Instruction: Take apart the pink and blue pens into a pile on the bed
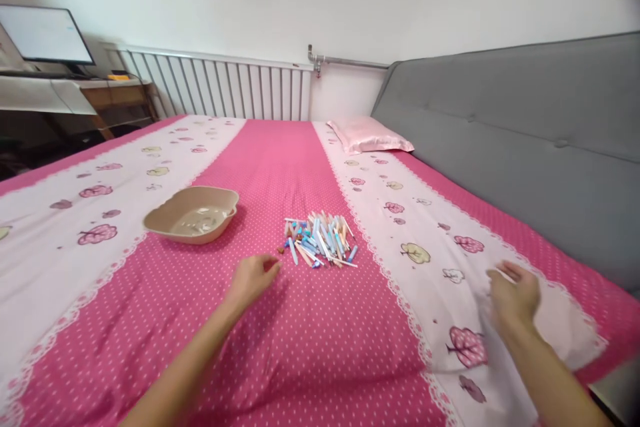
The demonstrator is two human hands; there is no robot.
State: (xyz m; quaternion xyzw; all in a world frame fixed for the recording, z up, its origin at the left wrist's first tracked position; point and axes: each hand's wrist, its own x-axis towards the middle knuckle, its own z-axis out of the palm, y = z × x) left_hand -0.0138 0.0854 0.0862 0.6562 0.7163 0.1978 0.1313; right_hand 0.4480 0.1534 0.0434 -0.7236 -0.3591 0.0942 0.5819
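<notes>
A heap of slim pen-like sticks (323, 238) in light blue, white and peach lies on the pink dotted strip of the bedsheet. Some darker blue and brown bits show among them, too small to name. My left hand (255, 275) hovers just short of the heap's near left side, fingers loosely bent and a little apart, with nothing visible in them. Far to the right, above the white printed strip, my right hand (516, 293) is held with thumb and fingers apart, and I see nothing in it. A beige basin (195, 237) stands left of the heap.
A pink pillow (373, 135) lies at the back right, against the grey padded headboard (515, 107). Behind the bed runs a white radiator (215, 83) with a pipe. At the far left a desk (117, 95) carries a monitor (47, 33).
</notes>
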